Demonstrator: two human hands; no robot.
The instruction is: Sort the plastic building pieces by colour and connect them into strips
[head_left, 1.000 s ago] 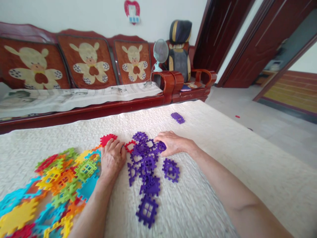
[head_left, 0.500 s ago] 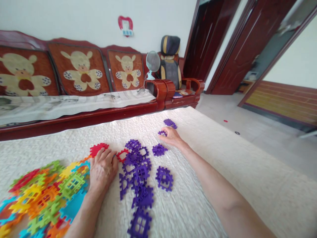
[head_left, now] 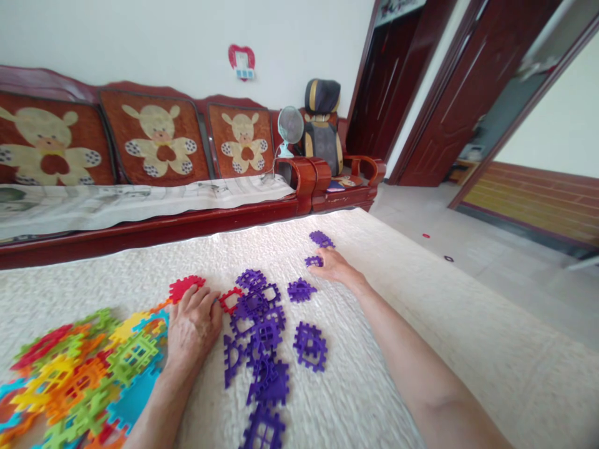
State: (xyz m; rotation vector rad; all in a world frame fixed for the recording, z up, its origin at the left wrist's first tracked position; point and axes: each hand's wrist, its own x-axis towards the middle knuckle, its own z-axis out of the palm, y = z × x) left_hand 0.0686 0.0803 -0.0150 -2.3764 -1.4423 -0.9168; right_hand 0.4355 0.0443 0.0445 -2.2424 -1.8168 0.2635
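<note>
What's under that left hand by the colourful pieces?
The left hand lies flat on the cream quilt, touching a red piece at its front. Whether a piece lies beneath the palm cannot be seen; the hand covers it.

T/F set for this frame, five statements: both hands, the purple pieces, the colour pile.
1. The right hand holds a small purple piece at its fingertips. True.
2. The left hand is raised, gripping a yellow piece. False: it lies flat and open on the mat, by a red piece.
3. The mixed-colour pile lies left of the left hand. True.
4. The purple cluster sits in a box. False: it lies loose on the mat, between the hands.
5. A lone purple piece lies beyond the right hand. True.
</note>
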